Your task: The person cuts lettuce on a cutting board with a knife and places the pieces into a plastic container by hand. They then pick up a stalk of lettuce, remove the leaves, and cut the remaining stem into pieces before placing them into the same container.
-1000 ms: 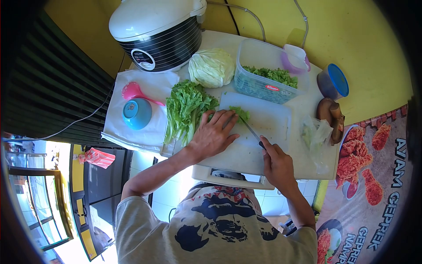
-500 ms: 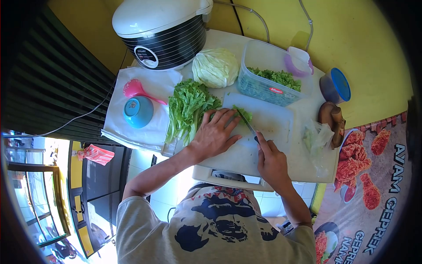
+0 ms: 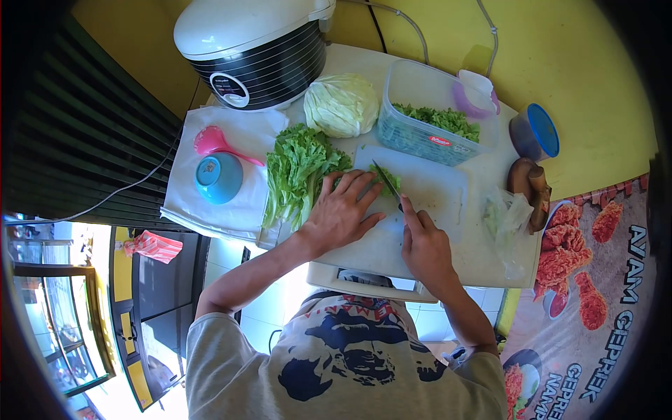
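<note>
My right hand [image 3: 425,246] is wrapped round the handle of a knife [image 3: 386,178], its blade slanting up and left across the cutting board [image 3: 435,199]. Beneath and beside the blade lies a small portion of green leaf lettuce [image 3: 395,183]. The curled fingers of my left hand [image 3: 341,213] press that lettuce against the board, just left of the blade; what lies under the palm is hidden. A larger bunch of leaf lettuce [image 3: 297,164] rests to the left of my left hand.
Behind the board stand a clear plastic tub [image 3: 428,148] holding cut greens and a pale cabbage [image 3: 341,105]. A rice cooker [image 3: 255,59] occupies the back left. Nearer are a blue bowl [image 3: 218,178] and pink ladle [image 3: 213,141]. At right are a blue-lidded container [image 3: 535,133] and plastic bag [image 3: 507,217].
The knife and my right hand have shifted slightly left and up, over the lettuce. My left hand stays in nearly the same place.
</note>
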Motion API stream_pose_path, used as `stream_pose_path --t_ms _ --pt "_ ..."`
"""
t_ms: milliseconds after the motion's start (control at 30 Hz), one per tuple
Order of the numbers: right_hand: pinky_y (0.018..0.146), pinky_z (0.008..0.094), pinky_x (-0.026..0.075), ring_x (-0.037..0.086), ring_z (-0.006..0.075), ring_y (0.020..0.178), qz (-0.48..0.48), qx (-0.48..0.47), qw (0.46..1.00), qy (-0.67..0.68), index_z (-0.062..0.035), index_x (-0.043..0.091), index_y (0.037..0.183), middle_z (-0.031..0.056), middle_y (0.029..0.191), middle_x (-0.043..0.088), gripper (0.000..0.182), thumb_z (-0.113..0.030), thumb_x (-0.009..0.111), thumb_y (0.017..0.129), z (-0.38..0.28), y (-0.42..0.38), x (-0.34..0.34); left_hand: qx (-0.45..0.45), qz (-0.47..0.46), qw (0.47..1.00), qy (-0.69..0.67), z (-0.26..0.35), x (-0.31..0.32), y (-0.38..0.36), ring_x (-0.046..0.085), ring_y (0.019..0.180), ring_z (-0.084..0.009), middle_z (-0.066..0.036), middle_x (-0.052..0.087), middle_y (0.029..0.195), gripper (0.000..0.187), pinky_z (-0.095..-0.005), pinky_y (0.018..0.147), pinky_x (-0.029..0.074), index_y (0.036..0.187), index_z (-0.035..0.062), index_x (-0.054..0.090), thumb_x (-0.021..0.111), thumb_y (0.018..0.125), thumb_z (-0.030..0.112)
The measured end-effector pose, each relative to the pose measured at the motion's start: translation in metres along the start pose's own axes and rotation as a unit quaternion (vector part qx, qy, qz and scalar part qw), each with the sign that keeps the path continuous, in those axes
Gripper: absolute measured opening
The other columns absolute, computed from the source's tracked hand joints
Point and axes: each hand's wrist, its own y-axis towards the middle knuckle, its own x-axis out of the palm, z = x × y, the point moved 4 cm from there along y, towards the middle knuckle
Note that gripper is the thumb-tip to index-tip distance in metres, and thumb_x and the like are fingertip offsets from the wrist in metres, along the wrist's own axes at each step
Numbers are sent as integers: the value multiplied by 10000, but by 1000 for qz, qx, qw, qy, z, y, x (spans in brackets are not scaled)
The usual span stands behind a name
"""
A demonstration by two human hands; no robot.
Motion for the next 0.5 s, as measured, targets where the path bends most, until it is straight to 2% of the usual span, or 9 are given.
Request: stream_pose_path --t_ms 133,400,500 --pt "527 436 568 646 314 543 33 -10 999 21 -92 507 1533 116 832 639 624 -58 661 929 1 15 7 -1 5 1000 -1 2 0 1 506 1357 -322 -146 580 1427 553 -530 1115 357 1374 62 634 728 948 402" --pt "513 421 556 625 292 520 -30 12 999 4 -76 535 1508 114 796 634 583 -50 649 936 8 -39 -20 -9 10 1000 13 5 -2 1 510 1351 -308 -139 594 1416 511 -534 1112 351 1346 60 661 721 953 381" --pt "508 417 549 615 289 515 -54 22 998 -3 -73 533 1512 111 788 630 575 -49 641 948 8 -51 -32 0 20 1000 15 4 -7 5 558 1288 -303 -125 620 1372 418 -534 1088 364 1284 66 688 717 964 332"
